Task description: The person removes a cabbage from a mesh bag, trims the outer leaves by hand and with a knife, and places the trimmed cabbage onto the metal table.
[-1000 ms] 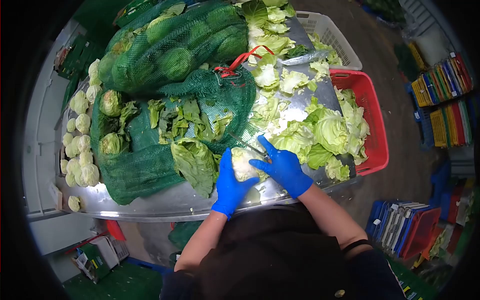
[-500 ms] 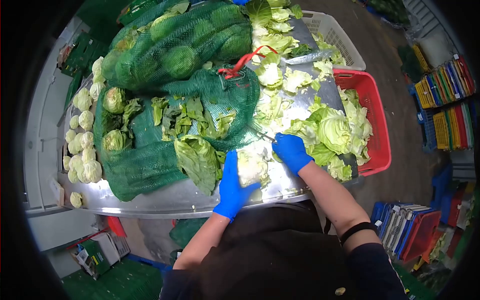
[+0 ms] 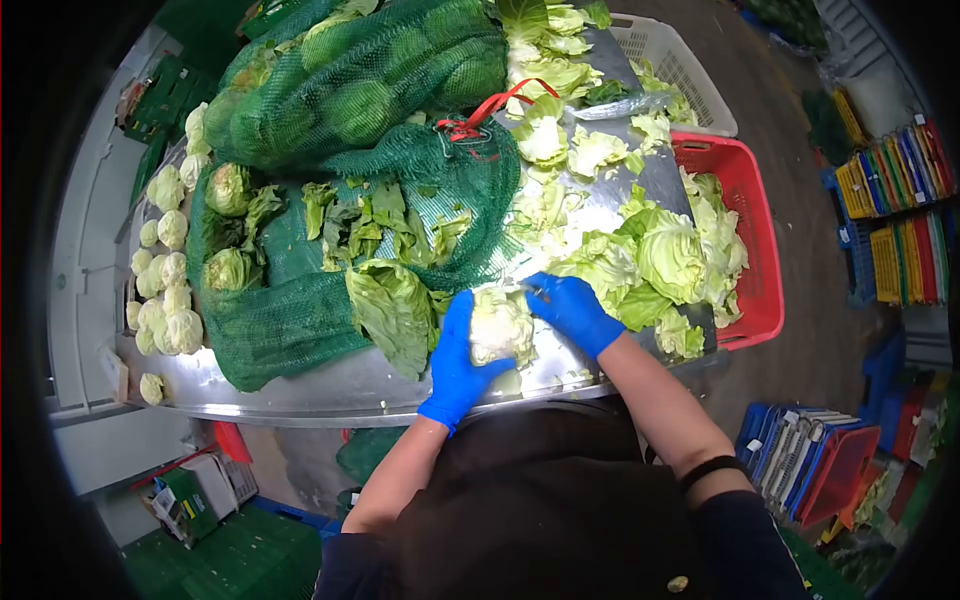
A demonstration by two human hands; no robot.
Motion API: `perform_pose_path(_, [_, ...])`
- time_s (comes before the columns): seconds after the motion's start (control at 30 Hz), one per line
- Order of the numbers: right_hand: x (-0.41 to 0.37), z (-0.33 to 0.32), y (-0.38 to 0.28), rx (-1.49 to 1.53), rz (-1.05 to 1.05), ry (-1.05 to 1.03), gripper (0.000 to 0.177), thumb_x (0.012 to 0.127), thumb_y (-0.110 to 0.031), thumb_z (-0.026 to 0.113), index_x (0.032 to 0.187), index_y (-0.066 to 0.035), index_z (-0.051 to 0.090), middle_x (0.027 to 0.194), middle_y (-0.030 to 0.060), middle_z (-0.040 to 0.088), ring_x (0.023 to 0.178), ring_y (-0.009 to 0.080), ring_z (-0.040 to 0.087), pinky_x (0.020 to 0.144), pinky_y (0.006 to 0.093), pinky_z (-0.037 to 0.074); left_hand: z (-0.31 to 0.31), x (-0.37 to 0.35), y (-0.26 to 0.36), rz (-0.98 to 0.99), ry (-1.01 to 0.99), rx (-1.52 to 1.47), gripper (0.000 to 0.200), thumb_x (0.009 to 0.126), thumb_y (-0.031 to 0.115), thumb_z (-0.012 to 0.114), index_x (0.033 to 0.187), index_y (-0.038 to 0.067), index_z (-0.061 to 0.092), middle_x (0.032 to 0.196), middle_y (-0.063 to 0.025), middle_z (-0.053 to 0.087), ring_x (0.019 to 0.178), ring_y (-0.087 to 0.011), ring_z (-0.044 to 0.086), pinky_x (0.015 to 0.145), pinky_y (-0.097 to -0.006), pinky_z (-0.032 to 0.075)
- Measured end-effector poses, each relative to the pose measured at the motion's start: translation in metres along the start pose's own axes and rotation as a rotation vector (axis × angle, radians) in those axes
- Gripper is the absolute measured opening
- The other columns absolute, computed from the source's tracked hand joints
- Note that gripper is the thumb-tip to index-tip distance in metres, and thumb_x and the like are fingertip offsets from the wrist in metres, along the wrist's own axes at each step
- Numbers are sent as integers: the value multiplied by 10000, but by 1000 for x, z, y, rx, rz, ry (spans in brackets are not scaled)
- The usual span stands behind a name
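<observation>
A pale, trimmed cabbage (image 3: 501,326) sits at the front of the steel table, between my two blue-gloved hands. My left hand (image 3: 457,366) cups its left side, with the thumb along the near edge. On its upper right is my right hand (image 3: 572,308), fingers closed around a small knife (image 3: 527,288); most of the blade is hidden at the top of the cabbage. Just left of my left hand lies a large loose green cabbage leaf (image 3: 390,315). Pale peeled leaves (image 3: 600,262) and a leafy head (image 3: 670,258) lie to the right of my right hand.
Green netting (image 3: 290,335) with leaf scraps and untrimmed heads spreads over the left, beside a full net of cabbages (image 3: 360,105). Several trimmed heads (image 3: 172,230) line the left edge. A red crate (image 3: 765,250) and a white crate (image 3: 700,70) hold leaves on the right.
My right hand has moved left with the knife, from beside the cabbage to its upper right. The cabbage has shifted or turned slightly in my left hand.
</observation>
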State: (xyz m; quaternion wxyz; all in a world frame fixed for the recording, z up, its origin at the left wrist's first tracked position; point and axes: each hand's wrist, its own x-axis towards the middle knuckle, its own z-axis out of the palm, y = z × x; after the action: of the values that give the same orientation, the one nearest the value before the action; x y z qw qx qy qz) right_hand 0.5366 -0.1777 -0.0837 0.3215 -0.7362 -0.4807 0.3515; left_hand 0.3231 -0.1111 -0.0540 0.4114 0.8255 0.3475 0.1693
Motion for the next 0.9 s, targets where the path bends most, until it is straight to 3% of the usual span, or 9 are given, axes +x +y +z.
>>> perform_pose_path(0.17, [9, 6, -3, -95, -39, 141, 297, 854, -358, 573, 971, -97, 653, 749, 155, 650, 716, 331, 642, 652, 413, 501, -3, 7, 1, -50, 13, -92, 1038, 607, 224, 862, 1443, 32, 278, 1440, -184, 369, 1315, -338, 388, 1081, -383, 342])
perform_pose_path(0.3, [26, 6, 21, 87, 88, 68, 315, 836, -392, 592, 886, -83, 631, 739, 153, 637, 694, 329, 630, 632, 420, 483, -7, 7, -12, -60, -21, -198, 1049, 598, 200, 869, 1444, 26, 274, 1413, -172, 398, 1287, -303, 417, 1075, -378, 346])
perform_pose_path(0.4, [20, 6, 0, -42, 87, 209, 512, 797, -510, 628, 1027, -53, 637, 770, 156, 659, 763, 335, 654, 694, 409, 509, -3, 5, -18, -152, -9, -387, 1064, 591, 181, 872, 1449, 24, 262, 1387, -170, 411, 1262, -287, 433, 1071, -377, 348])
perform_pose_path(0.57, [-30, 9, -52, 36, 214, 94, 758, 733, -622, 654, 1112, 32, 610, 841, 209, 664, 827, 347, 659, 744, 422, 508, 8, 6, -13, -236, 96, -522, 1069, 593, 165, 870, 1451, 19, 249, 1363, -169, 408, 1243, -287, 441, 1061, -372, 358])
perform_pose_path(0.67, [-32, 21, -28, 172, 196, 90, 642, 748, -517, 696, 1081, 27, 622, 791, 176, 647, 738, 300, 634, 695, 373, 499, 16, 3, -16, -113, 198, -231, 1046, 601, 144, 866, 1445, 23, 259, 1358, -166, 394, 1235, -278, 443, 1051, -365, 373])
perform_pose_path(0.73, [-35, 17, -18, 333, 199, 89, 449, 752, -326, 705, 1062, -10, 634, 711, 123, 598, 639, 221, 570, 629, 330, 473, 17, 3, -13, -156, 217, -312, 980, 630, 128, 852, 1428, 35, 292, 1343, -165, 419, 1217, -270, 463, 1026, -361, 401])
perform_pose_path(0.77, [-38, 17, -14, 334, 203, 91, 449, 752, -326, 705, 1062, -10, 634, 711, 123, 598, 639, 221, 570, 629, 330, 473, 16, 4, -9, -156, 212, -312, 980, 630, 128, 852, 1428, 35, 292, 1343, -165, 419, 1217, -270, 463, 1026, -361, 401])
perform_pose_path(0.83, [-41, 19, -6, 238, 191, 116, 370, 740, -237, 719, 1070, -76, 665, 718, 72, 612, 656, 138, 561, 647, 302, 488, 7, 9, -4, -271, 260, -714, 922, 647, 113, 840, 1409, 44, 325, 1323, -158, 451, 1181, -267, 499, 1013, -361, 415])
perform_pose_path(0.9, [-45, 18, -3, 257, 189, 143, 364, 730, -220, 716, 1069, -93, 668, 706, 70, 599, 633, 134, 544, 631, 303, 484, 2, 12, -17, -240, 288, -632, 834, 689, 120, 809, 1389, 47, 360, 1282, -153, 498, 1147, -267, 529, 996, -365, 434])
